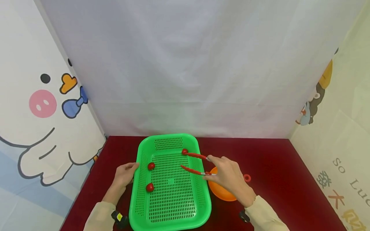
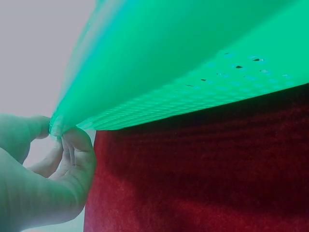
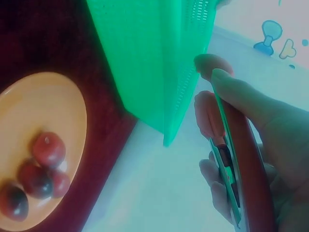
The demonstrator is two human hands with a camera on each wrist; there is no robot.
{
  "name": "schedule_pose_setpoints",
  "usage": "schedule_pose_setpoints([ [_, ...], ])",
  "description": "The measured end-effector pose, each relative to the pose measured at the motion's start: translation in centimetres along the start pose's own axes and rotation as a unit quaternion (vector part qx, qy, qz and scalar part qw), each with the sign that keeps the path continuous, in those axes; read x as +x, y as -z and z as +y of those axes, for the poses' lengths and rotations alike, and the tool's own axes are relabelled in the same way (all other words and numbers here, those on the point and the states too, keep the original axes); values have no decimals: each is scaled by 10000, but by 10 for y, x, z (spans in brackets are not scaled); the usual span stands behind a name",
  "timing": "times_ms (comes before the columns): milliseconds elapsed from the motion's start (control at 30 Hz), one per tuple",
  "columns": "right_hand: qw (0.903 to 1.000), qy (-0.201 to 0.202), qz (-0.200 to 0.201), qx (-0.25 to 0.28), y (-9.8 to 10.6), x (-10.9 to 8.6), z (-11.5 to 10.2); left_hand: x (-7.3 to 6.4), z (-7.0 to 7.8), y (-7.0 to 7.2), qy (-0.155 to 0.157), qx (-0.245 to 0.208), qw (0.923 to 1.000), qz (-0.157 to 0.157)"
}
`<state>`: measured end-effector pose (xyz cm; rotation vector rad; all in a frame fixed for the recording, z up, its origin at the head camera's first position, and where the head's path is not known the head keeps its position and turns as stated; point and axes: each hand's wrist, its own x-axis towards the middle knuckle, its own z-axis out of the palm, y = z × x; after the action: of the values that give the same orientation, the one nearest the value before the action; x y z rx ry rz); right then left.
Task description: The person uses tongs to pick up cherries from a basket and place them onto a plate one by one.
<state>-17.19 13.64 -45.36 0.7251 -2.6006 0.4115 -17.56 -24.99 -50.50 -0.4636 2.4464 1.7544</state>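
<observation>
The bench (image 1: pixel 274 179), dark red, extends beneath the left grip (image 1: pixel 124 175) and the right grip (image 1: pixel 226 173). The basket (image 1: pixel 171 182) lies between the two: bright green, rectangular, rounded at the corners, slotted in the floor and perforated in the walls. The left grip pinches its near side rim between thumb and fingers. The plate (image 1: pixel 222 192), orange and round-edged, sits below the right grip, partly hidden by it. The tongs (image 1: pixel 190 170), red-armed with metal sections, are held in the right grip, fingers closed round the arms; the arms stand spread apart over the basket. Three glossy, round, red tomatoes (image 1: pixel 150 187) lie in the basket: two nearer the left grip, one at the upper tong tip, contact unclear. Four more tomatoes (image 3: pixel 48 150) rest on the plate.
</observation>
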Motion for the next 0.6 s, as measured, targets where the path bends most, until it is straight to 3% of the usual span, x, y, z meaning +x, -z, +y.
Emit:
schedule_pose_setpoints([
  [233,9997,114,-98,208,-9,9,-8,2,-2,-1,-2,-31,10000,12],
  [600,9981,494,-372,-35,-24,22,-22,0,-1,0,-8,69,10000,16],
])
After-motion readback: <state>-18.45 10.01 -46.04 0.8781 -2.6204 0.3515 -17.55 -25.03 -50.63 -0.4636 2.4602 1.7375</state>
